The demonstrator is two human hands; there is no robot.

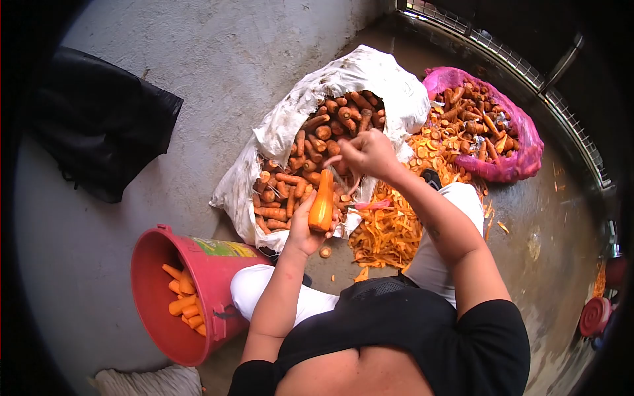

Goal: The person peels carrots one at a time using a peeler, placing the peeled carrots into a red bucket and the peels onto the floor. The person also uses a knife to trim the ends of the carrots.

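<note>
A bright orange carrot [321, 203], its skin peeled off, stands nearly upright in my left hand [303, 228], whose fingers wrap round its thick lower end. Just above the carrot's narrow top, my right hand [367, 156] is closed. Blur around its fingertips hides what they hold. Behind both hands, a white sack [277, 125] lies open and full of unpeeled, soil-stained carrots [289, 191]. Orange peelings [386, 231] are heaped on the floor below my right forearm.
At my left a red bucket [221, 300] leans towards me, with peeled carrots [188, 297] inside. A pink sack [525, 148] of brownish carrots and scraps lies at the back right. Black cloth [105, 122] hangs on the grey wall. The floor [528, 224] looks wet.
</note>
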